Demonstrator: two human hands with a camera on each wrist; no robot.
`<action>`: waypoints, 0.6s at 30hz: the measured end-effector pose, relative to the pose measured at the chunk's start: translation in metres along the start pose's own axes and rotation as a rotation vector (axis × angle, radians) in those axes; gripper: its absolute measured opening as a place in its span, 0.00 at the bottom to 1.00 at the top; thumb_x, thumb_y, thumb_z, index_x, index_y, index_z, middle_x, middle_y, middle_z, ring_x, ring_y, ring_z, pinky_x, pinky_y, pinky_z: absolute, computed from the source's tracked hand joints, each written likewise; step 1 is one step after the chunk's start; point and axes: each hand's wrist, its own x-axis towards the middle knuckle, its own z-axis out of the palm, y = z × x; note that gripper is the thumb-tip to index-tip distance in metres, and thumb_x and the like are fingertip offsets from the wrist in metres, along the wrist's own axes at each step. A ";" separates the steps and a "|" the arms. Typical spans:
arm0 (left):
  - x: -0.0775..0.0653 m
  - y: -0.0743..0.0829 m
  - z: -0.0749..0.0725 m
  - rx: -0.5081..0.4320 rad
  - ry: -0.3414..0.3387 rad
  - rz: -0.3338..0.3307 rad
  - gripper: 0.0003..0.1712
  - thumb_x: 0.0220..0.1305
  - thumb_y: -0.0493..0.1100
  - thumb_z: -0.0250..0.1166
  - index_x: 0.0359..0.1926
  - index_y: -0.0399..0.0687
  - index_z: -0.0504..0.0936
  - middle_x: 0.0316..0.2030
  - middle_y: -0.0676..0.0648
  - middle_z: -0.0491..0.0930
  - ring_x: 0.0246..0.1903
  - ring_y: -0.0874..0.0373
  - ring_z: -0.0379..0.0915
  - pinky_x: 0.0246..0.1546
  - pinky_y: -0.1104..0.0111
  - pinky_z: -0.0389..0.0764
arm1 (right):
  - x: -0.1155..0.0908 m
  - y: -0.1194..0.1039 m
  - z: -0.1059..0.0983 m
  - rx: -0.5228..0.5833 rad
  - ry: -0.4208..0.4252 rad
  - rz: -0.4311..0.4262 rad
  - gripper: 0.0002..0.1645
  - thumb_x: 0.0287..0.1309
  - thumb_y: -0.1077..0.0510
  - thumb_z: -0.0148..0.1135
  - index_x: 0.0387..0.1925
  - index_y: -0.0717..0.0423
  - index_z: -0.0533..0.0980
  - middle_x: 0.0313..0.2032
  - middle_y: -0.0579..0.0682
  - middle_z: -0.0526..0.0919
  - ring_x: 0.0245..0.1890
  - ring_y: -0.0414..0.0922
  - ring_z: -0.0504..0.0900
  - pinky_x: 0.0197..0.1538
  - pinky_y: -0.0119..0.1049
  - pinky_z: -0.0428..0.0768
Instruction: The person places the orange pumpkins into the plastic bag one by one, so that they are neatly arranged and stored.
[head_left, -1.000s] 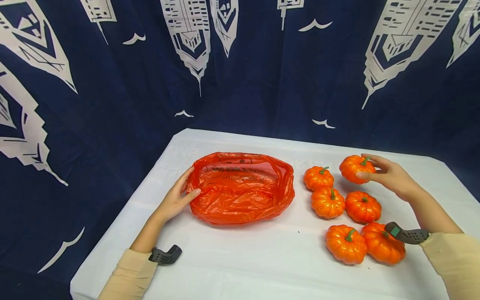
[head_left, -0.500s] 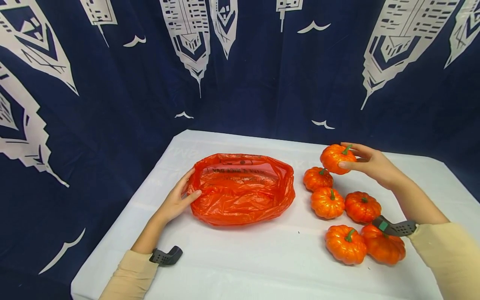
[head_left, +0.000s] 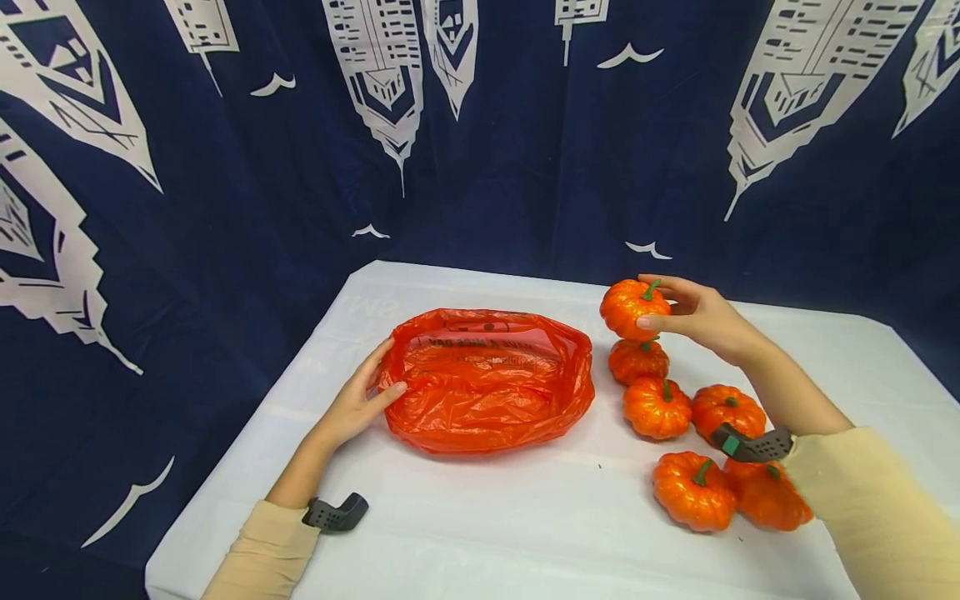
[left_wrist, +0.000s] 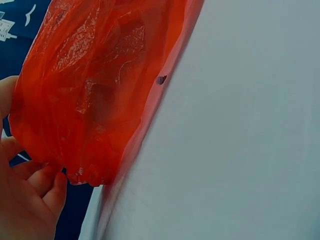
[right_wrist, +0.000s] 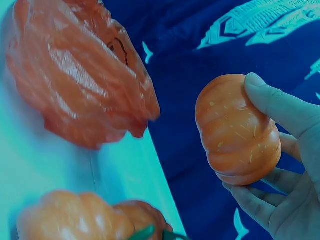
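Note:
A red plastic bag (head_left: 480, 408) lies with its mouth spread wide on the white table. My left hand (head_left: 360, 396) holds the bag's left end, its thumb over the rim; in the left wrist view, curled fingers (left_wrist: 42, 185) meet the crinkled plastic. Raised over the back of the table, an orange toy pumpkin (head_left: 624, 310) with a green stem sits in the grip of my right hand (head_left: 701, 317). The right wrist view shows this pumpkin (right_wrist: 237, 130) between the thumb and the fingers, to the right of the bag.
Several more orange pumpkins stand on the table to the bag's right, among them a back one (head_left: 637, 362), a middle one (head_left: 657, 408) and a front one (head_left: 693, 493). My right forearm partly covers some. A navy curtain (head_left: 525, 167) hangs behind the table.
My right hand has carried the pumpkin leftward and a little upward, from beside the back pumpkin to above it. My left hand and the bag stay in place.

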 end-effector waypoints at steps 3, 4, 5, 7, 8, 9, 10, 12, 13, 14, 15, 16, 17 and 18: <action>-0.001 -0.001 -0.001 0.006 0.001 0.005 0.42 0.68 0.39 0.62 0.76 0.46 0.50 0.75 0.41 0.49 0.71 0.41 0.49 0.67 0.45 0.56 | 0.005 -0.007 0.007 0.022 -0.008 -0.017 0.43 0.63 0.53 0.65 0.74 0.55 0.57 0.64 0.62 0.68 0.47 0.36 0.78 0.47 0.27 0.77; -0.001 -0.001 -0.001 0.009 0.003 0.004 0.43 0.68 0.39 0.62 0.76 0.46 0.50 0.75 0.41 0.49 0.71 0.41 0.49 0.67 0.46 0.56 | 0.007 -0.009 0.009 0.030 -0.010 -0.023 0.43 0.63 0.53 0.65 0.74 0.55 0.57 0.64 0.62 0.68 0.47 0.37 0.78 0.47 0.27 0.77; -0.001 -0.001 -0.001 0.011 0.003 0.004 0.43 0.68 0.39 0.62 0.76 0.46 0.50 0.75 0.41 0.49 0.71 0.41 0.49 0.67 0.46 0.56 | 0.010 -0.012 0.012 0.039 -0.012 -0.031 0.43 0.62 0.53 0.65 0.73 0.55 0.58 0.64 0.61 0.69 0.47 0.38 0.79 0.47 0.27 0.77; -0.001 -0.001 -0.002 0.013 0.006 0.005 0.42 0.68 0.39 0.62 0.76 0.45 0.50 0.75 0.40 0.49 0.71 0.40 0.48 0.67 0.46 0.56 | 0.014 -0.017 0.018 0.056 -0.020 -0.043 0.43 0.62 0.53 0.66 0.73 0.55 0.59 0.64 0.60 0.69 0.48 0.41 0.79 0.48 0.28 0.78; -0.001 -0.001 -0.002 0.012 0.006 0.005 0.42 0.68 0.39 0.62 0.76 0.45 0.50 0.75 0.40 0.50 0.71 0.41 0.48 0.67 0.46 0.55 | 0.017 -0.019 0.020 0.062 -0.025 -0.049 0.43 0.61 0.53 0.67 0.73 0.55 0.59 0.63 0.60 0.70 0.48 0.42 0.79 0.48 0.29 0.78; -0.001 -0.001 -0.002 0.009 0.006 0.005 0.42 0.67 0.39 0.62 0.76 0.45 0.51 0.74 0.40 0.50 0.71 0.41 0.48 0.67 0.47 0.55 | 0.020 -0.022 0.023 0.064 -0.030 -0.053 0.43 0.61 0.52 0.67 0.73 0.54 0.60 0.63 0.60 0.70 0.49 0.44 0.79 0.48 0.30 0.79; 0.000 -0.001 -0.002 0.004 0.004 0.008 0.42 0.68 0.38 0.62 0.76 0.45 0.51 0.74 0.40 0.50 0.72 0.41 0.48 0.67 0.47 0.54 | 0.022 -0.024 0.026 0.068 -0.036 -0.057 0.43 0.60 0.52 0.67 0.72 0.54 0.60 0.63 0.60 0.70 0.49 0.45 0.79 0.48 0.30 0.79; 0.000 -0.002 -0.001 -0.003 -0.001 0.017 0.42 0.67 0.38 0.62 0.76 0.44 0.51 0.74 0.40 0.50 0.72 0.41 0.47 0.68 0.47 0.53 | 0.027 -0.028 0.032 0.070 -0.050 -0.063 0.43 0.60 0.52 0.68 0.72 0.54 0.60 0.64 0.59 0.70 0.50 0.48 0.79 0.49 0.32 0.80; 0.001 -0.002 -0.001 -0.003 -0.003 0.018 0.42 0.67 0.38 0.62 0.76 0.43 0.51 0.74 0.40 0.50 0.72 0.42 0.47 0.68 0.47 0.53 | 0.029 -0.030 0.034 0.070 -0.058 -0.066 0.43 0.59 0.51 0.68 0.72 0.54 0.60 0.64 0.59 0.70 0.50 0.49 0.79 0.49 0.33 0.80; 0.001 -0.003 0.000 -0.002 -0.004 0.020 0.42 0.67 0.38 0.62 0.76 0.43 0.51 0.74 0.40 0.50 0.72 0.42 0.47 0.68 0.47 0.53 | 0.031 -0.032 0.037 0.075 -0.063 -0.069 0.43 0.59 0.51 0.69 0.72 0.54 0.61 0.64 0.59 0.70 0.50 0.50 0.79 0.49 0.34 0.80; 0.001 -0.003 0.000 0.001 -0.004 0.022 0.42 0.67 0.38 0.62 0.76 0.43 0.51 0.74 0.40 0.50 0.72 0.42 0.47 0.68 0.47 0.53 | 0.033 -0.034 0.040 0.075 -0.069 -0.072 0.44 0.59 0.51 0.69 0.72 0.54 0.61 0.64 0.59 0.70 0.51 0.51 0.79 0.49 0.35 0.80; 0.001 -0.003 0.000 0.005 -0.006 0.022 0.42 0.67 0.38 0.62 0.76 0.42 0.51 0.74 0.39 0.50 0.72 0.42 0.47 0.68 0.48 0.53 | 0.035 -0.036 0.043 0.080 -0.075 -0.076 0.44 0.59 0.52 0.69 0.72 0.54 0.61 0.64 0.59 0.70 0.51 0.52 0.78 0.50 0.35 0.80; 0.001 -0.003 0.000 0.010 -0.006 0.021 0.42 0.67 0.38 0.62 0.76 0.42 0.51 0.74 0.39 0.50 0.72 0.42 0.47 0.68 0.47 0.53 | 0.037 -0.038 0.047 0.083 -0.081 -0.079 0.44 0.58 0.52 0.69 0.72 0.54 0.61 0.64 0.59 0.70 0.51 0.52 0.78 0.50 0.35 0.80; 0.001 -0.003 0.000 0.013 -0.005 0.020 0.42 0.67 0.38 0.62 0.76 0.42 0.51 0.74 0.39 0.50 0.72 0.42 0.47 0.68 0.48 0.53 | 0.039 -0.039 0.050 0.087 -0.085 -0.081 0.44 0.58 0.51 0.69 0.72 0.54 0.61 0.64 0.59 0.70 0.52 0.53 0.78 0.50 0.36 0.80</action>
